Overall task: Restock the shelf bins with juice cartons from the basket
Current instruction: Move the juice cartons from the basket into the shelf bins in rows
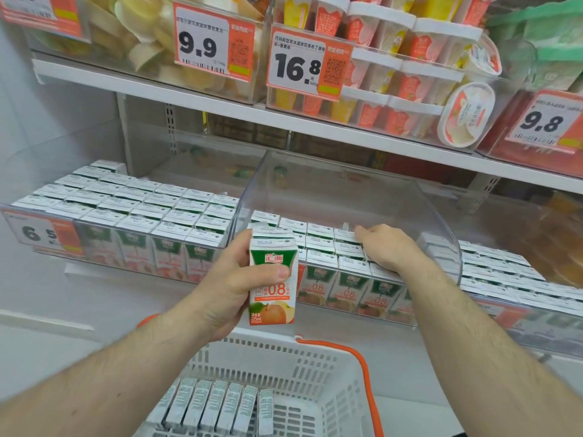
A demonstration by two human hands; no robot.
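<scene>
A store shelf [220, 99] is filling the background; at its 6 o'clock the left hand [230, 285] is gripping a juice carton [273, 279], while the right hand [385, 247] is lying flat, fingers straight, on cartons in the middle bin [347, 190].

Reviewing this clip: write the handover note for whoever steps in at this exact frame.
Left hand grips one juice carton upright, in front of the middle bin.
Right hand rests flat on the cartons inside that bin, holding nothing.
Done: the left bin looks full; the middle bin has its front rows.
Left: place the held carton, then the row remaining in the basket.
</scene>
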